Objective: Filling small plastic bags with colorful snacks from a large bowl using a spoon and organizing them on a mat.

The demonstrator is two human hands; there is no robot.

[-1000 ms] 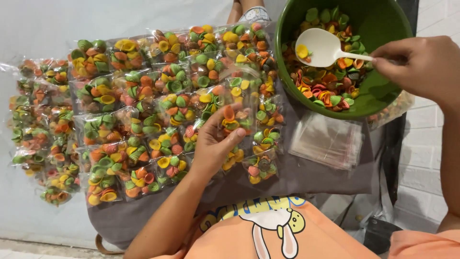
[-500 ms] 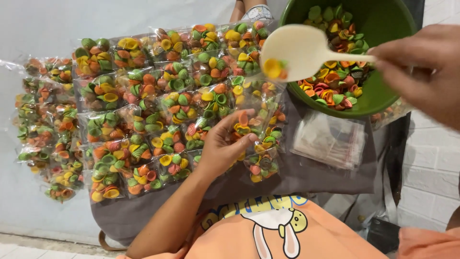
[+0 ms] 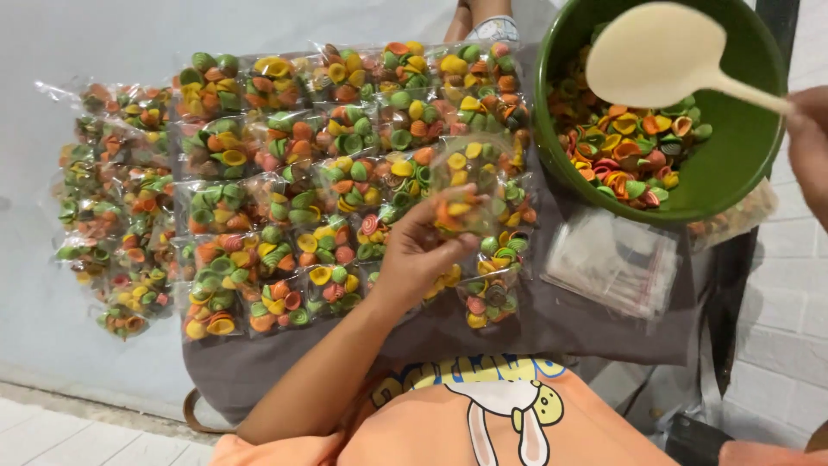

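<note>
1. At the far left, rows of filled clear packets (image 3: 129, 216) of orange, green and yellow shell-shaped snacks lie on the pale floor; the outermost ones blur together and single pieces are hard to tell apart.
2. More filled packets (image 3: 345, 155) cover the grey cloth (image 3: 285, 371) in tight rows, edges touching.
3. Your left hand (image 3: 423, 255) is curled around a small clear bag (image 3: 470, 185), thumb and fingers pinching its lower part. The bag stands up above the packet rows, partly filled with a few coloured pieces. Your fingers hide its bottom.
4. A flat stack of empty clear bags (image 3: 617, 263) lies on the cloth just right of that hand, below the bowl.
5. The green bowl (image 3: 742, 147) holds a heap of loose snacks; its top is cut off by the frame.
6. A cream plastic scoop (image 3: 655, 56) hangs over the bowl, underside towards you, so you cannot see what it carries.
7. Your right hand (image 3: 811, 147) is closed on the scoop's handle, mostly cut off at the right edge.
</note>
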